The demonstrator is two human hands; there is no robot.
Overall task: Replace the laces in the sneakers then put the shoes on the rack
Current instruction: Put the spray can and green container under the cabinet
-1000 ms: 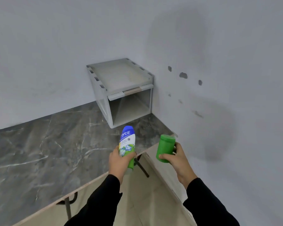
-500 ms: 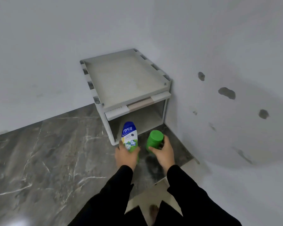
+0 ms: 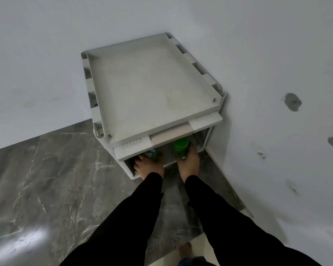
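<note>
Both hands have moved from in front of the rack (image 3: 154, 96) into its lower shelf: left hand (image 3: 149, 166) fingers wrapped around the bottle (image 3: 152, 153), right hand (image 3: 187, 162) fingers around the green cup (image 3: 181, 147).

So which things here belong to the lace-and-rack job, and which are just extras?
Job:
- rack, in the corner
- no sneakers or laces in view

Extras:
- green cup, in right hand
- bottle, in left hand; both inside the rack's lower shelf
</note>
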